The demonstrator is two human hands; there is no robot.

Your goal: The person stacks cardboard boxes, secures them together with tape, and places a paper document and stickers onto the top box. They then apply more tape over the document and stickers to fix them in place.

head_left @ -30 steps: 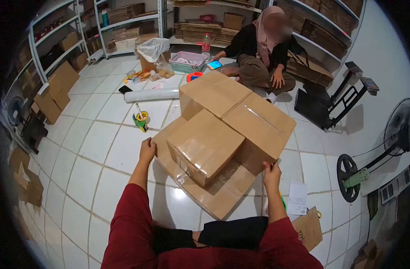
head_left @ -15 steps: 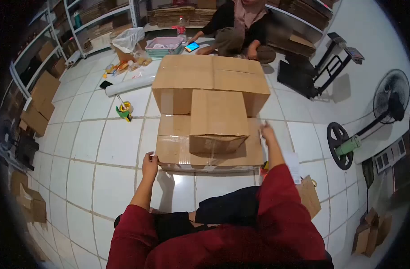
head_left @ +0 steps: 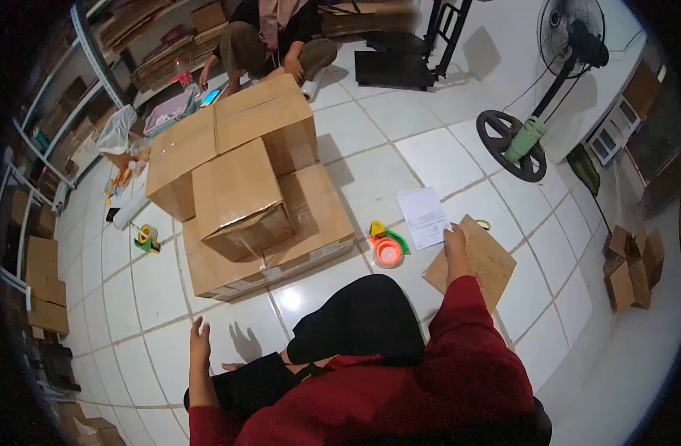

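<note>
My left hand (head_left: 200,346) is raised above the floor near my knee, fingers stretched and holding nothing. On the right, my right hand (head_left: 455,244) reaches over a flat brown cardboard piece (head_left: 489,267), fingertips at the edge of a printed white sheet (head_left: 418,212). Its fingers look extended. A tape dispenser (head_left: 387,250) with an orange-red roll lies left of that hand. In front of me is a stack of taped cartons: a wide bottom carton (head_left: 322,204), a smaller carton (head_left: 236,186) on top, and a long carton (head_left: 262,111) behind it.
Beyond the cartons sits another person (head_left: 281,37), a phone (head_left: 210,97) by one hand. A second tape dispenser (head_left: 146,238) and a plastic-wrapped roll (head_left: 132,204) lie at left. A fan (head_left: 522,141), a platform scale (head_left: 392,68) and an open carton (head_left: 632,267) stand at right.
My view has turned right. Both hands have left the sides of the bottom carton; the left drew back toward me, the right went across to the sheet and cardboard piece.
</note>
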